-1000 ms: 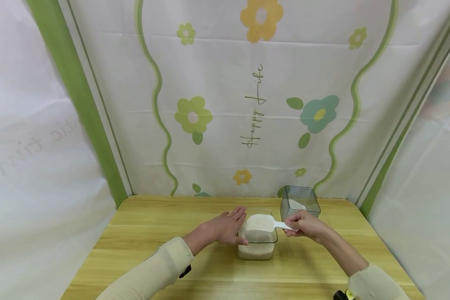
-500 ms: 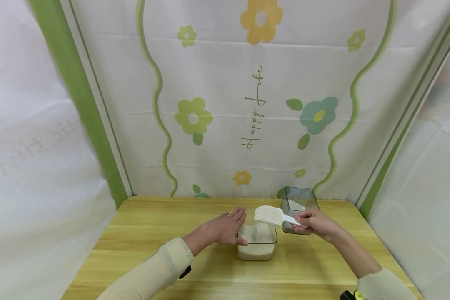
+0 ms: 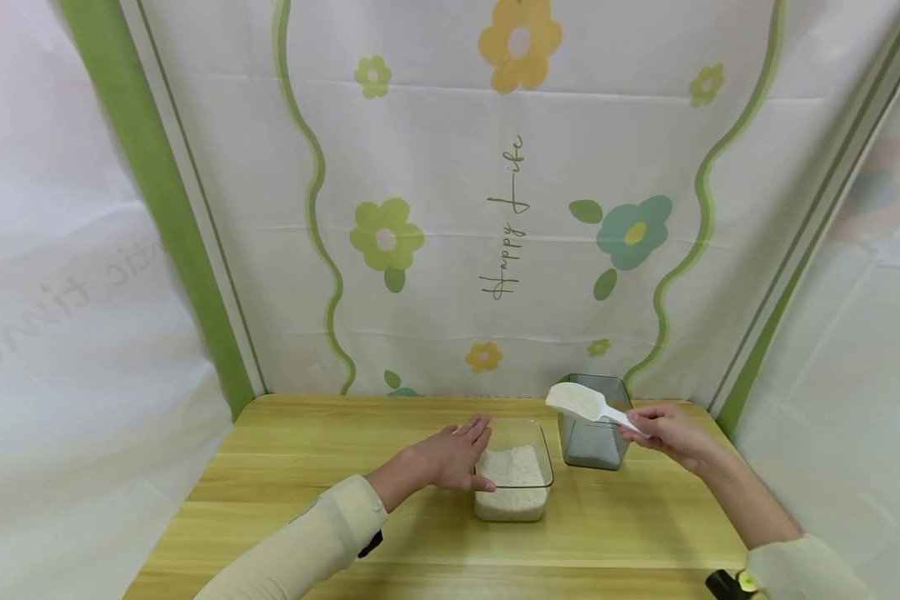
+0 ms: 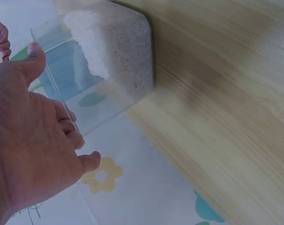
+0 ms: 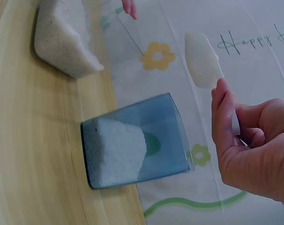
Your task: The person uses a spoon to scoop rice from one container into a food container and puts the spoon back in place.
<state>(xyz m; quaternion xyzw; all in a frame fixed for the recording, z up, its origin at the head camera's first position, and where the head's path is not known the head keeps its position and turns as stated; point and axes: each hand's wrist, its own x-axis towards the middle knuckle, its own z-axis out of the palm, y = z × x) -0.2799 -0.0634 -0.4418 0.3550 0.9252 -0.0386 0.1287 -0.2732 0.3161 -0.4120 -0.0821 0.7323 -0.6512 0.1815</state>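
A clear square container (image 3: 525, 431) stands on the table in the head view, partly filled with white grains (image 3: 513, 465) that look like rice. My left hand (image 3: 450, 458) rests against its left rim, fingers extended and thumb near the front corner. My right hand (image 3: 671, 435) pinches the handle of a white scoop (image 3: 576, 402), raised and loaded with the same grains. That scoop overlaps the rim of a blue-tinted clear container (image 3: 594, 442) behind it. In the right wrist view, white grains (image 5: 118, 150) fill the lower part of the blue-tinted container.
The wooden table (image 3: 292, 467) ends at a white floral curtain (image 3: 435, 317) at the back. Further curtains hang on both sides. The blue-tinted container stands behind and to the right of the clear one, with a gap between them.
My right hand has lifted the loaded scoop out of the clear container and carried it right and back, toward the blue-tinted container. My left hand has stayed at the rim.
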